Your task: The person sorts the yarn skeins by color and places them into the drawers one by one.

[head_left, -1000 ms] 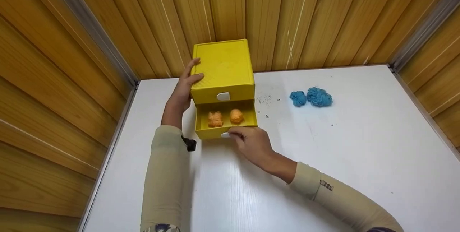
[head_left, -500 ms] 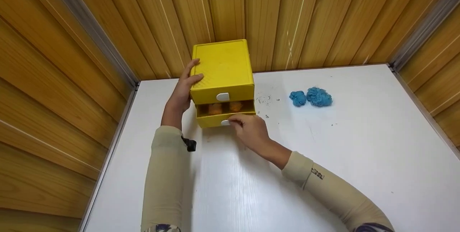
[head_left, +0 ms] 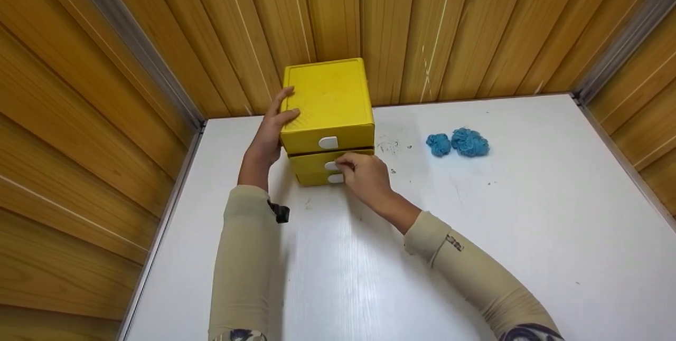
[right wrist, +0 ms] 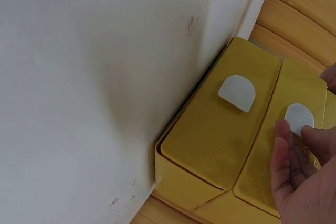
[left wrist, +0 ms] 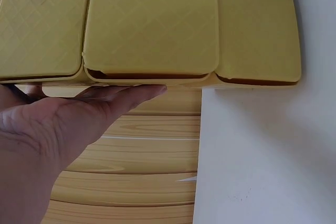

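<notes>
Yellow drawer box (head_left: 327, 93), upright between left hand (head_left: 268, 132) and right hand (head_left: 368, 177), its fronts (head_left: 306, 142) facing the person (head_left: 240, 267), each front's long axis running left to right. The left hand lies outstretched against the box's side; the right hand pinches the middle handle (head_left: 330, 165). White surface (head_left: 501, 235) beneath; wood-patterned wall (head_left: 385, 24) beyond both hands.

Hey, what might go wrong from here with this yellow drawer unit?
The right hand pinches the white handle of the middle drawer, so that grip might slip. The left hand rests against the side of the yellow drawer unit; if it let go, a push might skid everything across the white table.
</notes>
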The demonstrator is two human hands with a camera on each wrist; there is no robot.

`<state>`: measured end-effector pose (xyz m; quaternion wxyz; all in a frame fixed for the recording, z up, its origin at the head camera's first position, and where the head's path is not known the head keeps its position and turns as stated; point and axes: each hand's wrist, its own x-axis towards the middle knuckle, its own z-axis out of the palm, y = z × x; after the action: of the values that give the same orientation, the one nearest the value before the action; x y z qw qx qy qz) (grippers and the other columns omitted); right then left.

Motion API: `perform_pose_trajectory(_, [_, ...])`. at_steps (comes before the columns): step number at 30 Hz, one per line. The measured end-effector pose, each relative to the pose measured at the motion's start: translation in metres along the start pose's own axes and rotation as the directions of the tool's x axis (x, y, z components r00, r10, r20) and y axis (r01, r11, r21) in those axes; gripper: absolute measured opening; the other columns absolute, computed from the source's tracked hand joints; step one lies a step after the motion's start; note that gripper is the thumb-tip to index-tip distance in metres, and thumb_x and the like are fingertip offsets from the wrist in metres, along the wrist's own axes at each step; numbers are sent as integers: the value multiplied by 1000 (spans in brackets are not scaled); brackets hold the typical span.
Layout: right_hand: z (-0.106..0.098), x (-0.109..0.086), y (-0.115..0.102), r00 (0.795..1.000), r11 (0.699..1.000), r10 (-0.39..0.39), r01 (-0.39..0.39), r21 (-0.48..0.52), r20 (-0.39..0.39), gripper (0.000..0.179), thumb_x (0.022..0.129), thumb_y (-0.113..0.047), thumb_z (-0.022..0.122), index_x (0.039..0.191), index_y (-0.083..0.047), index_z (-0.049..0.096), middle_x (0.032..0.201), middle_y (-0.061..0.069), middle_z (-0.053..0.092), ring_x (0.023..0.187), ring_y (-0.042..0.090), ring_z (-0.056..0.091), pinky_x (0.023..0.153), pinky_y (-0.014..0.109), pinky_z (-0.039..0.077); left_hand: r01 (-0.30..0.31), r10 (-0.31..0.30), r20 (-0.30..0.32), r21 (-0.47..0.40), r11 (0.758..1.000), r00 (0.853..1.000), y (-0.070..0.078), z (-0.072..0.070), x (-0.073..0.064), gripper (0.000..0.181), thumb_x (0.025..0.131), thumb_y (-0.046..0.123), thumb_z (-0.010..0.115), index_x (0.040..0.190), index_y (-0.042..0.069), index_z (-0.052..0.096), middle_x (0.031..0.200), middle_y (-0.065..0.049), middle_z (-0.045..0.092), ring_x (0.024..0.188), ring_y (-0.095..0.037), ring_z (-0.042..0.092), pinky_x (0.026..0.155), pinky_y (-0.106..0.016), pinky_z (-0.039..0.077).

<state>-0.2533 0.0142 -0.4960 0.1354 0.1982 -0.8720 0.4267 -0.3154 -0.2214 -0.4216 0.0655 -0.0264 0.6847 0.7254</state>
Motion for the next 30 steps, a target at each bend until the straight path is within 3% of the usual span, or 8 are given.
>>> perform_pose_trajectory(7, [3, 4, 3, 1000, 1000, -5, 5, -3, -20, 10, 98, -14, 76, 101, -13, 85, 95, 2, 85, 80, 20, 78, 71, 40, 61, 4, -4, -1, 14, 1000, 1000, 0, 1, -1, 60, 104, 31, 56, 158, 49, 37, 182, 0, 0, 165, -34, 19, 129, -55, 34])
perform_pose_trajectory(21, [1, 12, 1, 999, 1000, 14, -15, 13, 52, 12, 100, -12, 73, 102, -10, 85, 99, 3, 85, 85, 21, 77, 78, 39, 62, 14, -13, -9, 23, 1000, 1000, 1, -5, -5, 62, 104, 32, 56, 159, 49, 35, 182, -1, 0, 163, -35, 27, 127, -54, 39])
perform_pose_trajectory(30, [-1, 16, 5, 998, 999, 40, -41, 15, 42, 13, 100, -13, 73, 101, -10, 85, 99, 3, 85, 89, 22, 78, 82, 42, 62, 18, -17, -6, 41, 999, 1000, 2, -3, -1, 60, 104, 33, 57, 158, 50, 37, 182, 0, 0, 162, -35, 28, 126, -56, 38])
